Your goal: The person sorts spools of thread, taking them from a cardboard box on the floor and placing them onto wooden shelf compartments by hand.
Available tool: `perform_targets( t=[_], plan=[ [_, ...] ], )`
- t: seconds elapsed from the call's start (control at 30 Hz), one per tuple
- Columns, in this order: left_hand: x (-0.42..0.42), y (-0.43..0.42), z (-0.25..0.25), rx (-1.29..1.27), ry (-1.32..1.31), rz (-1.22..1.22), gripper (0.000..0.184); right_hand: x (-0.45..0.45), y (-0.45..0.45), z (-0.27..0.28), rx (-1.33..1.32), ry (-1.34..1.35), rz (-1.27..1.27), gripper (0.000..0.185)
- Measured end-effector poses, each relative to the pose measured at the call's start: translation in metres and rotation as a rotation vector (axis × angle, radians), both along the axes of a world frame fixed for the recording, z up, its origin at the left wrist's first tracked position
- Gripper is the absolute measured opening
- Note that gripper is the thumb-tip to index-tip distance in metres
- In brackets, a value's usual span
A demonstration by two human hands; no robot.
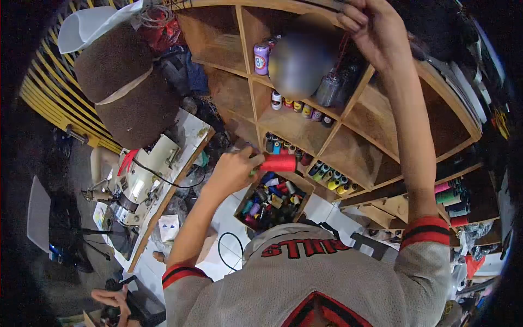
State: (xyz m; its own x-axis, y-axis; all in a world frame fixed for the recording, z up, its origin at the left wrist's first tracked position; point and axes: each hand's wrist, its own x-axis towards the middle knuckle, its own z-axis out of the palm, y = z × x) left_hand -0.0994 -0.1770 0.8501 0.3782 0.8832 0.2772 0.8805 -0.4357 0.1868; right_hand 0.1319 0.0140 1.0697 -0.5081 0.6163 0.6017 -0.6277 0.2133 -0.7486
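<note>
My left hand [235, 168] is wrapped around a spool of red thread [279, 163], which lies sideways in front of the shelf. Below it stands a box [249, 220] heaped with spools of many colours [275, 197]. Raised high at the upper right, my right hand [373, 27] has its fingers curled together near the top of the shelf. What they pinch, if anything, is too small to make out. A thin red strand [343, 46] shows just under those fingers, above a dark object [328, 90] in a compartment.
A wooden shelf [348, 143] holds rows of spools and a purple can [261, 59]; part of it is blurred. At left are a sewing machine [140, 180] on a table [197, 133] and a large brown roll [128, 87]. Another person's hand [111, 298] shows at the lower left.
</note>
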Motion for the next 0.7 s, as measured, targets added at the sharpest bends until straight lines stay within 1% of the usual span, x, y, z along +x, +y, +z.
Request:
perform_targets(
  t=[0.07,0.13,0.2,0.23,0.27,0.3,0.33,0.4,0.43,0.47,0.5,0.53,0.57,0.6,0.67,0.7],
  plan=[
    [-0.003,-0.006,0.009,-0.074,-0.118,-0.169,0.028,-0.010,0.008,-0.002,0.229,-0.128,-0.360,0.025],
    [0.000,-0.014,0.025,-0.186,-0.397,-0.341,0.029,-0.023,0.007,-0.010,0.402,-0.297,-0.628,0.025],
    [-0.001,-0.022,0.033,-0.295,-0.688,-0.512,0.033,-0.023,0.014,-0.027,0.441,-0.449,-0.655,0.023],
    [-0.004,-0.027,0.043,-0.309,-0.783,-0.544,0.035,-0.019,0.024,-0.043,0.466,-0.510,-0.664,0.024],
    [-0.006,-0.033,0.049,-0.298,-0.928,-0.543,0.035,-0.016,0.032,-0.058,0.496,-0.570,-0.670,0.025],
    [-0.013,-0.038,0.042,-0.303,-1.142,-0.565,0.037,-0.013,0.035,-0.075,0.499,-0.549,-0.689,0.029],
    [-0.017,-0.043,0.041,-0.296,-1.312,-0.544,0.043,-0.013,0.028,-0.084,0.545,-0.499,-0.702,0.028],
    [-0.011,-0.058,0.048,-0.255,-1.719,-0.313,0.056,-0.003,0.031,-0.113,0.365,-0.548,-0.517,0.031],
    [-0.009,-0.061,0.053,-0.196,-1.865,-0.180,0.063,0.000,0.019,-0.119,0.269,-0.609,-0.478,0.030],
    [-0.013,-0.055,0.061,0.020,-1.712,-0.228,0.063,0.003,0.005,-0.124,0.175,-0.669,-0.437,0.030],
    [-0.015,-0.052,0.070,0.093,-1.715,-0.102,0.067,0.004,-0.002,-0.133,0.110,-0.702,-0.400,0.030],
    [-0.016,-0.049,0.076,0.163,-1.712,0.025,0.072,-0.001,-0.009,-0.144,0.408,-0.670,-0.541,0.031],
    [-0.017,-0.044,0.078,0.254,-1.661,0.211,0.074,0.001,-0.018,-0.146,0.479,-0.748,-0.434,0.030],
    [-0.019,-0.036,0.087,0.264,-1.705,0.190,0.055,0.004,-0.028,-0.147,0.548,-0.824,-0.324,0.030],
    [-0.031,-0.022,0.084,0.361,-1.415,0.419,0.042,0.001,-0.050,-0.146,0.671,-0.876,-0.306,0.028],
    [-0.029,-0.019,0.090,0.438,-1.124,0.541,0.032,0.000,-0.059,-0.142,0.734,-0.900,-0.302,0.027]
  ],
)
